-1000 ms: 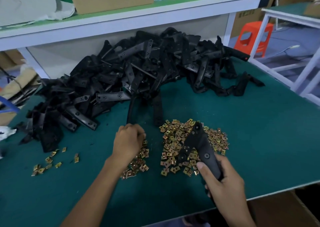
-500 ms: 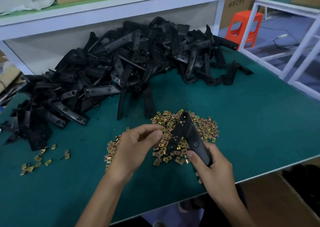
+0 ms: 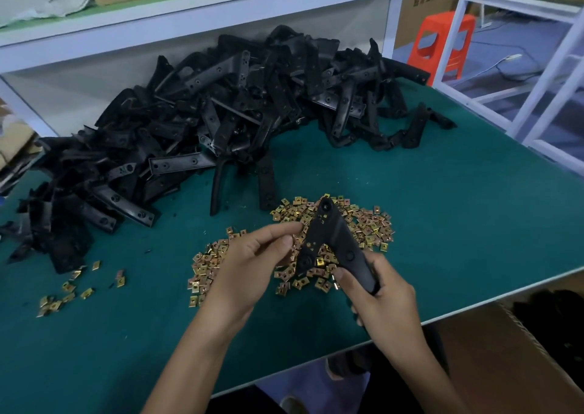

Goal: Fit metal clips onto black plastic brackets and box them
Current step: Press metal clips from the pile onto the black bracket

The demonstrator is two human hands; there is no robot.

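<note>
Over the clips (image 3: 373,227), a gold heap on the green counter (image 3: 458,224), both hands meet at one black bracket (image 3: 331,233). The right hand (image 3: 382,300) grips the bracket's near end just right of the clips, fingers curled round it, and the forked piece lies across the clips with its far tip pointing away from the person. The left hand (image 3: 249,268) comes in from the clips' left side, thumb and forefinger pinched together against the bracket's left edge; what they pinch is too small to make out. A few gold flecks sit on the bracket's face. Behind the clips a big bracket heap (image 3: 221,113) spreads along the back of the counter, and two of its pieces reach down almost to the clips. Well to the left of the clips lie some stray clips (image 3: 69,287). Right of the clips, below the counter's edge, stands a cardboard box (image 3: 505,366) with black parts inside. Far behind and right of the clips is an orange stool (image 3: 442,41)
</note>
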